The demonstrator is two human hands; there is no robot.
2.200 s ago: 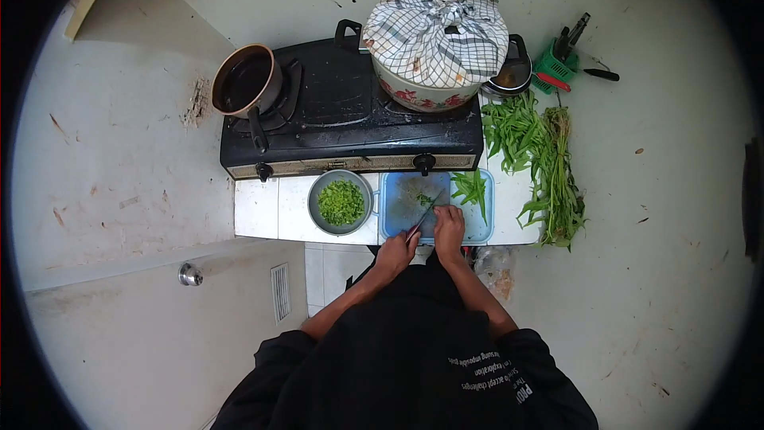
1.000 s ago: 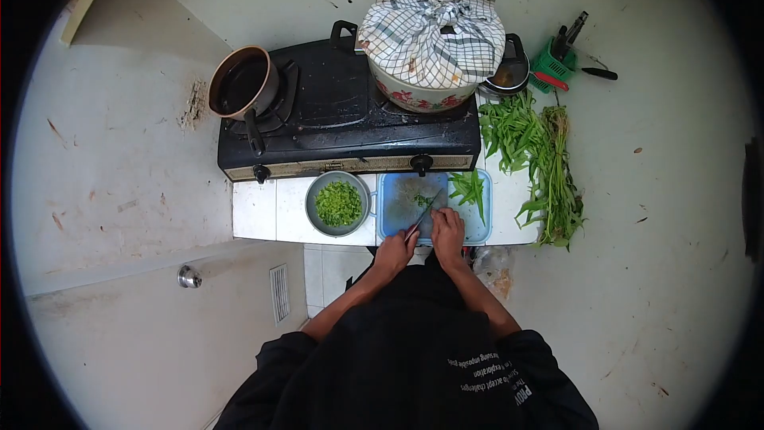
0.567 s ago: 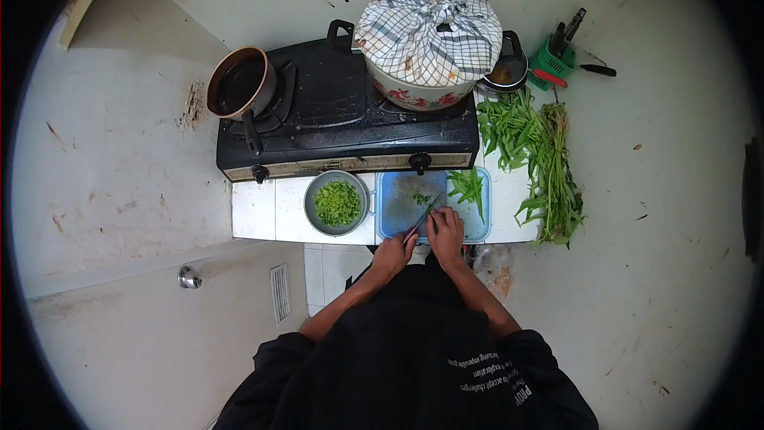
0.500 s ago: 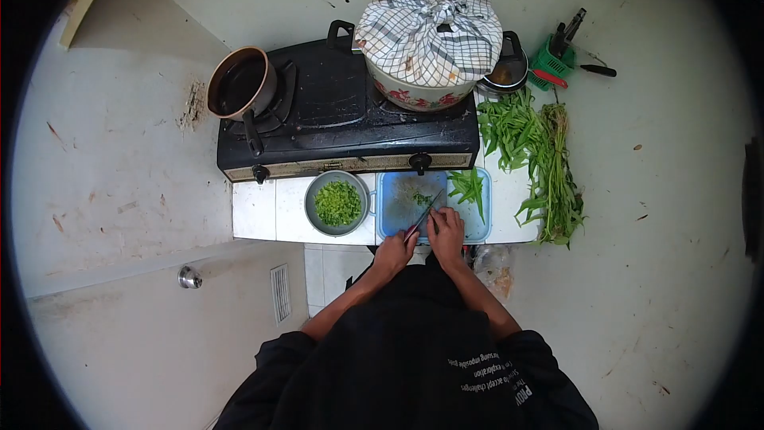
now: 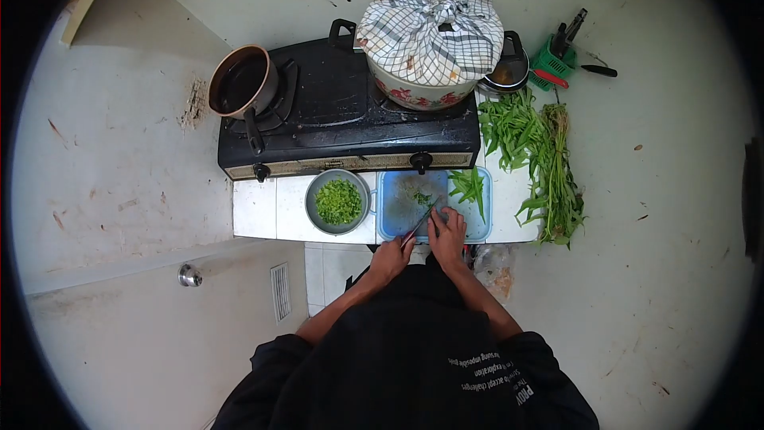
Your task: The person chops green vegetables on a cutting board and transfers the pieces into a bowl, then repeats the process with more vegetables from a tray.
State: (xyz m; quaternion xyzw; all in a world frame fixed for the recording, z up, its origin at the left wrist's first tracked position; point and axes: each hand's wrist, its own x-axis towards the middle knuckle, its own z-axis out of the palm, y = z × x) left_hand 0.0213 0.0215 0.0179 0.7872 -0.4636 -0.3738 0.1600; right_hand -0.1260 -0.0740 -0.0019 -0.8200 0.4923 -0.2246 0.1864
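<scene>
A blue cutting board (image 5: 482, 224) lies at the counter's front edge. My left hand (image 5: 390, 259) is closed round a knife (image 5: 422, 221) with a reddish handle, its blade slanting up and right across the board. Beside the blade, my right hand (image 5: 448, 237) presses down with curled fingers; whatever is under them is hidden. Small chopped greens (image 5: 422, 198) sit just beyond the knife tip. Whole green leaves (image 5: 468, 185) rest on the board's upper right. Left of the board stands a grey bowl (image 5: 311, 220) of chopped greens (image 5: 337, 201).
A black two-burner stove (image 5: 326, 103) stands behind the board, bearing a saucepan (image 5: 259, 97) and a large cloth-covered pot (image 5: 422, 94). Bundled leafy greens (image 5: 557, 175) lie at right, near a green basket (image 5: 549, 64) of utensils. A wall (image 5: 119, 151) bounds the left.
The knife and my left hand have shifted slightly down and left. My right hand stays almost in place, and the greens look the same.
</scene>
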